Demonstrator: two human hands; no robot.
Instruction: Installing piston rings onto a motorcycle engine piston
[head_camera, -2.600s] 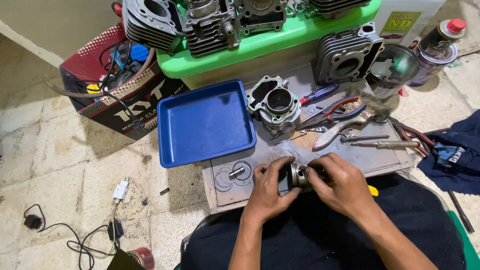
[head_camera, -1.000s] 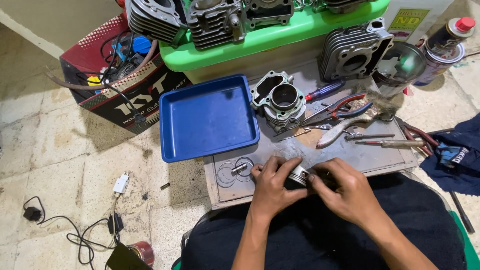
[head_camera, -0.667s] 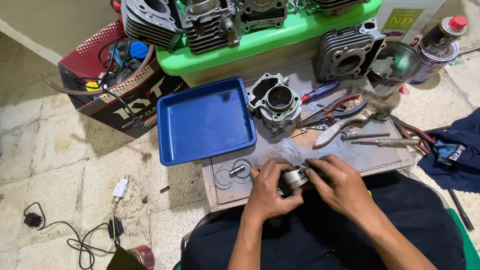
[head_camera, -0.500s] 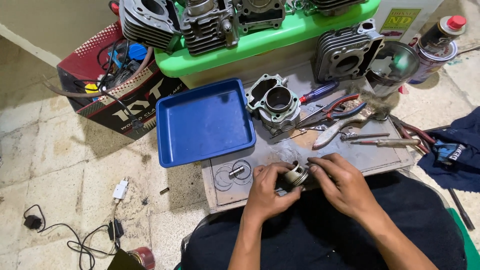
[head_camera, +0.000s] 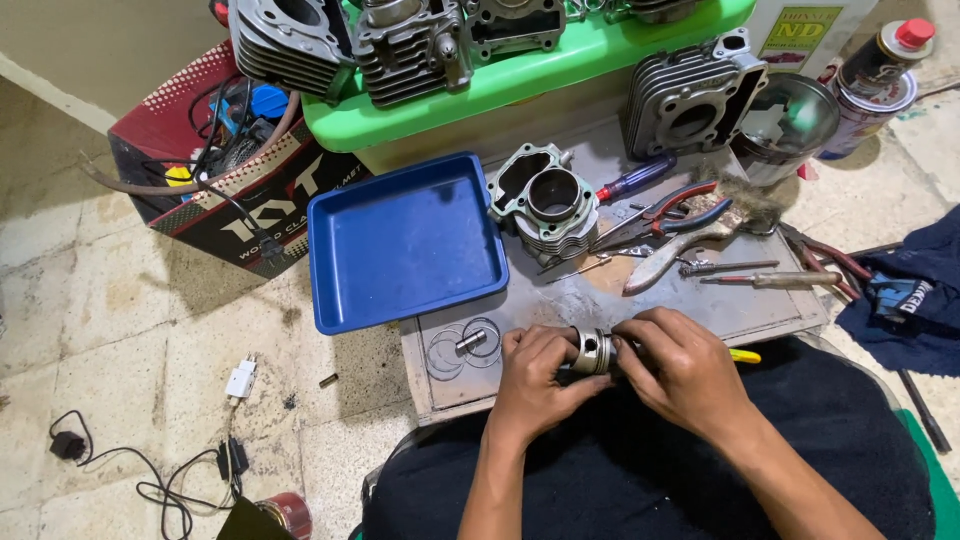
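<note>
My left hand (head_camera: 537, 375) and right hand (head_camera: 680, 368) close from either side on the small metal piston (head_camera: 592, 352) at the near edge of the work board (head_camera: 700, 300), wrists low over my lap, fingertips pinching what I judge a light, rigid, oil-slick part best gripped on its skirt.

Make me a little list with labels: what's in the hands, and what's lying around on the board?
Left hand: holds one end of the piston
Right hand: fingers on the piston's other end
Piston: small grey metal cylinder, held between both hands over the board
Beside left hand: thin rings and a small pin lying flat
Above the hands: engine cylinder, pliers, brush
Left of board: blue tray
</note>
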